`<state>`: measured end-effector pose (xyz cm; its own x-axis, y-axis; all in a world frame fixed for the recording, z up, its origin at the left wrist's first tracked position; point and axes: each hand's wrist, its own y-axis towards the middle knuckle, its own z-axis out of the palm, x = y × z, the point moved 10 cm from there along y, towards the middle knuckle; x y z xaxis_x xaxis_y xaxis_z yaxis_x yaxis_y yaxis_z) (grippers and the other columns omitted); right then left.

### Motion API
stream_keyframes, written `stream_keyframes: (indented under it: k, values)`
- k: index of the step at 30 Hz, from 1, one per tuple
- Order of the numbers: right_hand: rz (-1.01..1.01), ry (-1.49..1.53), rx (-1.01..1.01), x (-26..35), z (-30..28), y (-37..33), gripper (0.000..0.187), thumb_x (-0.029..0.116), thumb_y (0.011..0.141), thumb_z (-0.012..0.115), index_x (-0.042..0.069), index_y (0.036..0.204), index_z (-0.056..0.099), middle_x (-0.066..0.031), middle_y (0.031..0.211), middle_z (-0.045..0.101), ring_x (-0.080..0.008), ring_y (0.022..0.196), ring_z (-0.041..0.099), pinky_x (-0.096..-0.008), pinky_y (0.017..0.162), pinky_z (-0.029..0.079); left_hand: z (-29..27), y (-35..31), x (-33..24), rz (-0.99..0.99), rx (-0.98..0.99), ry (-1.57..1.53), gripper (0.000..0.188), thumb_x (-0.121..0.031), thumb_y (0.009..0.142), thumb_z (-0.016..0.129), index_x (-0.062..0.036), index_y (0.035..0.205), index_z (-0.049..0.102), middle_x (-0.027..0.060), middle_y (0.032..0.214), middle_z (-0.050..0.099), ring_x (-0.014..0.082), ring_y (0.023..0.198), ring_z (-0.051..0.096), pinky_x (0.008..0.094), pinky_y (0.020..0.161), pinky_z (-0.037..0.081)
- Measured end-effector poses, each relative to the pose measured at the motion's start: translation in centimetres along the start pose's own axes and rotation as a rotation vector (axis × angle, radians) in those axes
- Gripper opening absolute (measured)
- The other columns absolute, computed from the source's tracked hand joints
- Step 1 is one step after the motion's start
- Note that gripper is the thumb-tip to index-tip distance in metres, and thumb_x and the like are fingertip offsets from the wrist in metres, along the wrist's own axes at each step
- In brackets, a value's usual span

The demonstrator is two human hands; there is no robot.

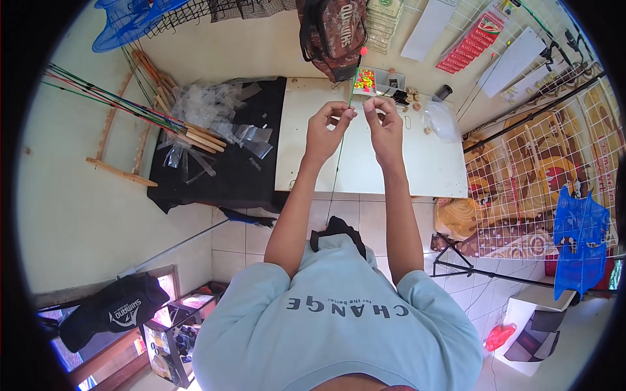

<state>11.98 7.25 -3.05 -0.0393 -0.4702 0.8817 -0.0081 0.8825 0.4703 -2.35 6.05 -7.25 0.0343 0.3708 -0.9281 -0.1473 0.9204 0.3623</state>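
My left hand (326, 130) is closed in a pinch round a thin green fishing rod (356, 83). The rod stands slanted, with a bright pink-red bead (363, 50) at its upper end, and its dark lower length runs down past the table edge toward my shirt. Just right of it, my right hand (385, 127) is raised with thumb and forefinger pressed together. What those fingertips hold, if anything, is too small to make out. Both hands hover over the white tabletop (326, 169). Beyond them sits a box of red, yellow and green beads (365, 81).
A grey tray (397, 81), small wooden pieces (415, 98) and a clear plastic bag (442, 120) lie behind my right hand. At left, wooden-handled rods (202, 137) and plastic sleeves (208, 107) rest on black cloth (257, 173). A camouflage bag (331, 36) hangs at the back.
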Motion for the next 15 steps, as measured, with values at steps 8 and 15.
stream_keyframes:
  k: [8,15]
  values:
    - [0.135,0.141,0.043,-2.0,0.8,-0.1,0.024,0.026,0.093,0.059,0.003,0.095,0.059,-0.0006,0.081,0.06,-0.0067,0.074,0.053,-0.0224,0.068,0.041,0.2,-0.1,-0.3,-0.016,-0.009,0.041,0.017,-0.013,0.09,0.063,0.0006,0.1,0.059,0.0069,0.09,0.067,0.0128,0.084,0.065,0.0267,0.077,0.05]
    - [0.176,0.223,0.068,-1.5,1.3,-0.3,0.02,0.022,0.094,0.057,0.002,0.096,0.055,0.0002,0.076,0.058,-0.006,0.072,0.054,-0.0213,0.068,0.044,0.2,-0.2,-0.3,-0.001,-0.025,0.05,0.017,-0.012,0.089,0.063,0.0003,0.1,0.06,0.0053,0.089,0.066,0.0103,0.081,0.063,0.0262,0.075,0.05]
